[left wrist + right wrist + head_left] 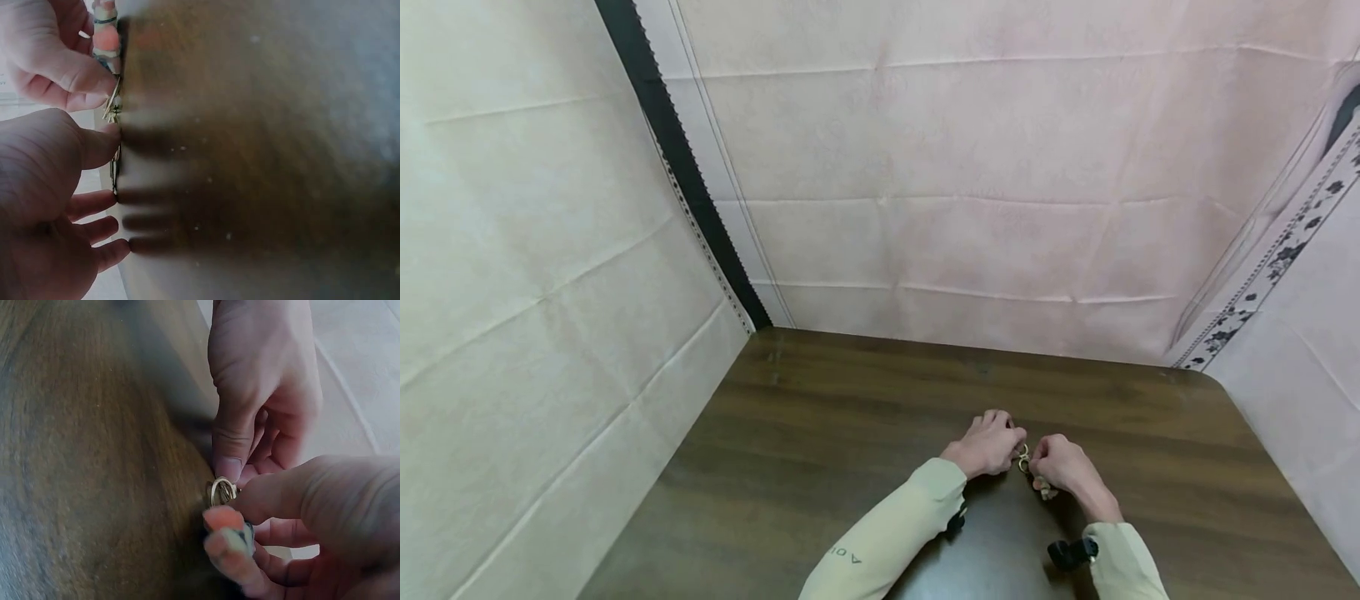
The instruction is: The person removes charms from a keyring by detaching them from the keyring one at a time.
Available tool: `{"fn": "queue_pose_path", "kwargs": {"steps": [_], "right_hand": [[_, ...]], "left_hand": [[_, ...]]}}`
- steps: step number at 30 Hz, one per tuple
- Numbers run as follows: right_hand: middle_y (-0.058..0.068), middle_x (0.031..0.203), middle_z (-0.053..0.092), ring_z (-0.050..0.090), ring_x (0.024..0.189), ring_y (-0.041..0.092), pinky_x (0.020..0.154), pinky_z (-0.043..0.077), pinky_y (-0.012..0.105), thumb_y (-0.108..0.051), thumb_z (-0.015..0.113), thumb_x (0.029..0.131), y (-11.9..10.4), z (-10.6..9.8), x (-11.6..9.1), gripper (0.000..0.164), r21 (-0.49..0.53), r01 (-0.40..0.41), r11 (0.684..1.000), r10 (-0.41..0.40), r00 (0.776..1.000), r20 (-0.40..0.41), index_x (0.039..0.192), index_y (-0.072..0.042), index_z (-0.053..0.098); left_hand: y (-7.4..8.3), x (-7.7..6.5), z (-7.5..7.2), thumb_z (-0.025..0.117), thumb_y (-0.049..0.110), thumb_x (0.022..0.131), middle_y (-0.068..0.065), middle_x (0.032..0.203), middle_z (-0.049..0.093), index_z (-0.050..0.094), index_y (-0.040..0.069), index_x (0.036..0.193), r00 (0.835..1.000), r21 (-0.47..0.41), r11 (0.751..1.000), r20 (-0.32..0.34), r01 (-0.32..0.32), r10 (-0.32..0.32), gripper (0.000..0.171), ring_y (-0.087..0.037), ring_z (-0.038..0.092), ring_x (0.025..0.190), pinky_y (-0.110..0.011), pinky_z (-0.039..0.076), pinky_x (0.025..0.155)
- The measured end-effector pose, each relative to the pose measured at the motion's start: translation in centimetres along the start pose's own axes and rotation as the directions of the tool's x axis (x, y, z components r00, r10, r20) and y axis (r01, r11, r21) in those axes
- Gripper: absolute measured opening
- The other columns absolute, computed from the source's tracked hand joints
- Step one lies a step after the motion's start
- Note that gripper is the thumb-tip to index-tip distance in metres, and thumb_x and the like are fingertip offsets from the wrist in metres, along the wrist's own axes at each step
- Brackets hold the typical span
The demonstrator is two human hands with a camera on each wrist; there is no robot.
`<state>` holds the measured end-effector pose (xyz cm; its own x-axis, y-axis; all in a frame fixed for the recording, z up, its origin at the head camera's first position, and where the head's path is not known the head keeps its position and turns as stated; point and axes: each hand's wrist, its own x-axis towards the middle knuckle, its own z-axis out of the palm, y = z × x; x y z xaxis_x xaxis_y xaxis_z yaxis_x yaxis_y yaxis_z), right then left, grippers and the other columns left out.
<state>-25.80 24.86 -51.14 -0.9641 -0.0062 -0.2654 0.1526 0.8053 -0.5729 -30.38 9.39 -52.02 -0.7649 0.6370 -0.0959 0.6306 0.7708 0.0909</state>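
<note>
A keychain lies low over the wooden table, with gold-coloured metal rings (1024, 461) and a patterned charm (1045, 490) in orange, cream and dark tones. My left hand (988, 444) pinches the metal end between thumb and fingers; its other fingertips touch or nearly touch the tabletop in the left wrist view. From the other side, my right hand (1063, 464) pinches the keychain near a gold ring (219, 490). The charm (228, 540) hangs beside the right fingers. Fingers partly hide the metal parts, so their exact joining cannot be made out.
Brown wooden table (850, 400) extends around both hands. Pale creased cloth (962, 167) hangs behind it, with more cloth at both sides. Each wrist carries a small black device, the right one (1071, 552) plainly visible.
</note>
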Motion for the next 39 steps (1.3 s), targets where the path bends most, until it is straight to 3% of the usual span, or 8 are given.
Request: {"fn": "queue_pose_path", "kwargs": {"steps": [5,8,14,20,25,29,34,39], "right_hand": [[0.007,0.066,0.060,0.059,0.056,0.017,0.050,0.051,0.031,-0.006,0.059,0.089,-0.1,0.1,0.2,0.007,0.056,-0.022,0.998,0.022,1.000,0.005,0.082,-0.004,0.058],[0.007,0.067,0.060,0.060,0.055,0.016,0.049,0.051,0.031,-0.007,0.058,0.088,-0.2,0.1,0.5,0.007,0.079,0.031,0.996,-0.029,0.999,-0.027,0.082,-0.003,0.057],[0.008,0.072,0.063,0.065,0.060,0.016,0.053,0.052,0.031,-0.009,0.059,0.090,-0.2,-0.2,1.3,0.009,0.177,0.136,0.975,-0.121,0.988,-0.094,0.086,-0.001,0.058],[0.005,0.073,0.060,0.060,0.063,0.013,0.053,0.045,0.027,-0.008,0.058,0.090,-0.2,-0.8,1.4,0.007,0.216,0.206,0.954,-0.176,0.972,-0.153,0.088,-0.001,0.058],[0.004,0.071,0.057,0.053,0.060,0.011,0.050,0.042,0.026,-0.006,0.058,0.089,-1.0,-1.4,1.0,0.006,0.239,0.257,0.936,-0.207,0.954,-0.218,0.087,-0.001,0.058],[0.007,0.073,0.060,0.058,0.061,0.013,0.054,0.048,0.028,-0.004,0.058,0.091,-1.9,-2.1,0.5,0.006,0.312,0.295,0.903,-0.218,0.941,-0.258,0.088,0.001,0.057],[0.013,0.078,0.065,0.064,0.066,0.013,0.059,0.051,0.029,-0.007,0.057,0.094,-3.2,-3.3,-0.5,0.010,0.370,0.327,0.870,-0.219,0.927,-0.304,0.090,0.002,0.057],[0.008,0.084,0.066,0.062,0.072,0.011,0.067,0.052,0.026,-0.010,0.056,0.096,-4.1,-3.9,-1.4,0.013,0.419,0.362,0.833,-0.229,0.914,-0.336,0.093,0.002,0.058]], "left_hand": [[0.1,0.2,0.1,0.066,0.031,0.093,0.001,0.142,0.041,0.052,0.030,0.099,1.000,0.079,0.997,0.028,0.000,-0.002,0.015,-0.022,0.034,0.140,-0.036,0.036,0.113],[-0.1,0.1,0.0,0.064,0.031,0.094,-0.002,0.148,0.038,0.052,0.028,0.103,0.999,0.076,0.997,0.029,0.013,-0.015,0.015,-0.023,0.031,0.143,-0.037,0.034,0.115],[-1.0,-0.2,-0.6,0.055,0.025,0.099,0.002,0.142,0.042,0.048,0.027,0.097,0.999,-0.120,0.991,0.012,0.054,-0.053,0.007,-0.019,0.034,0.138,-0.035,0.033,0.113],[-1.8,-0.8,-1.3,0.045,0.030,0.104,0.008,0.110,0.049,0.049,0.026,0.098,0.999,-0.270,0.963,-0.029,0.021,-0.030,0.008,-0.013,0.043,0.107,-0.029,0.038,0.093],[-2.2,-1.2,-2.4,0.043,0.028,0.105,0.008,0.101,0.053,0.051,0.021,0.104,0.996,-0.328,0.944,-0.095,-0.034,0.002,0.011,-0.009,0.048,0.093,-0.024,0.041,0.083],[-2.1,-1.5,-3.2,0.043,0.027,0.105,0.008,0.095,0.053,0.051,0.018,0.108,0.990,-0.429,0.902,-0.138,-0.054,-0.006,0.011,-0.006,0.049,0.078,-0.019,0.042,0.069],[-2.0,-2.1,-4.4,0.043,0.027,0.105,0.005,0.090,0.051,0.048,0.017,0.108,0.986,-0.578,0.813,-0.162,-0.065,-0.037,0.012,-0.007,0.047,0.071,-0.019,0.042,0.059],[-1.9,-3.1,-5.3,0.047,0.029,0.103,0.004,0.090,0.051,0.049,0.020,0.108,0.983,-0.692,0.717,-0.173,-0.079,-0.058,0.011,-0.009,0.048,0.069,-0.021,0.044,0.058]]}}
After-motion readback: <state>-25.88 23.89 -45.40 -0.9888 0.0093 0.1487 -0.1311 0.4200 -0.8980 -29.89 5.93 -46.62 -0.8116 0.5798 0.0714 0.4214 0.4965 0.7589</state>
